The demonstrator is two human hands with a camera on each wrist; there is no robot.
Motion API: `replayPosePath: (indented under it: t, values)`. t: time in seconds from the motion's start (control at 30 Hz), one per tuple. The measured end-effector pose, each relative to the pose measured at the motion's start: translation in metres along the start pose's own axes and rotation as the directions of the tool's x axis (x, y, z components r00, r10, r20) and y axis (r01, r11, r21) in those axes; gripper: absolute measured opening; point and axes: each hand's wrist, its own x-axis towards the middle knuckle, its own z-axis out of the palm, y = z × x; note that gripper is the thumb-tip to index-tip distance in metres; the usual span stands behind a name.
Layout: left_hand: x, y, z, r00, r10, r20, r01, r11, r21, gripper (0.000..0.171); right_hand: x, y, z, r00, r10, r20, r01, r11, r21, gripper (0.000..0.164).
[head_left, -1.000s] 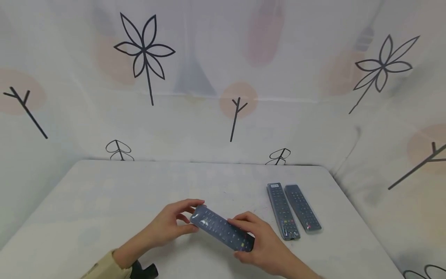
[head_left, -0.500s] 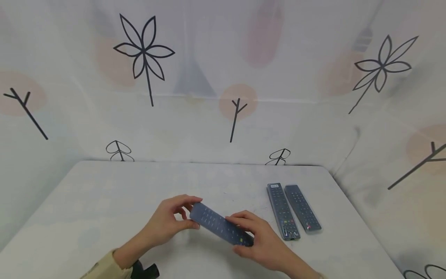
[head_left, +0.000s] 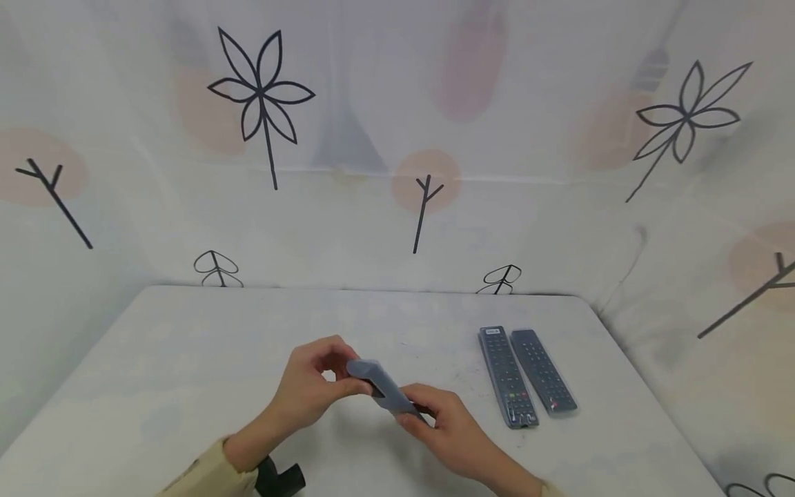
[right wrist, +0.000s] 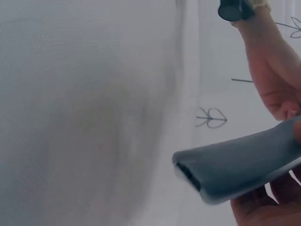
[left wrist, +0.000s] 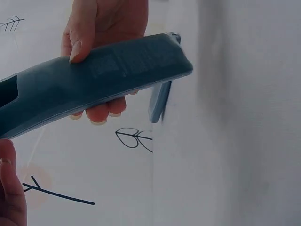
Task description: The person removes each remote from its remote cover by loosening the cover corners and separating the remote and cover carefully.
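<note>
Both hands hold a dark remote control (head_left: 386, 392) in a pale translucent cover above the white table, its back turned partly into view. At the upper-left end, my left hand (head_left: 310, 386) pinches it between thumb and fingers. My right hand (head_left: 450, 431) grips the lower-right end, thumb on the near side. In the left wrist view, the right thumb lies across the back of the remote (left wrist: 108, 75), fingers beneath; a dark opening shows near the left fingertips (left wrist: 10, 188). The right wrist view shows a dark slot in the near end of the remote (right wrist: 235, 165).
Two more covered remotes, a longer one (head_left: 508, 379) and a shorter one (head_left: 543, 373), lie side by side on the right of the white table (head_left: 217, 345). A patterned cloth (head_left: 348, 228) hangs behind and along both sides. A black device (head_left: 281, 479) is strapped on the left wrist.
The remote has turned over from its button side, so its edge and back now show. The left hand has shifted its hold onto the end; the right hand still grips the other end.
</note>
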Motion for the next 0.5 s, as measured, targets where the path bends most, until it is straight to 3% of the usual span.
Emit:
replayPosePath:
  t: [0.3,0.5]
  values:
    - [0.012,0.003,0.01,0.997,0.078,0.004,-0.077,0.996,-0.047,0.026,0.013,0.004,0.003,0.999,0.04,-0.023,-0.041,0.999,-0.033,0.025]
    - [0.019,-0.001,0.019,0.99,0.135,-0.033,-0.133,0.99,0.043,0.028,0.026,0.009,0.002,0.997,0.034,-0.066,-0.039,0.997,-0.066,0.028]
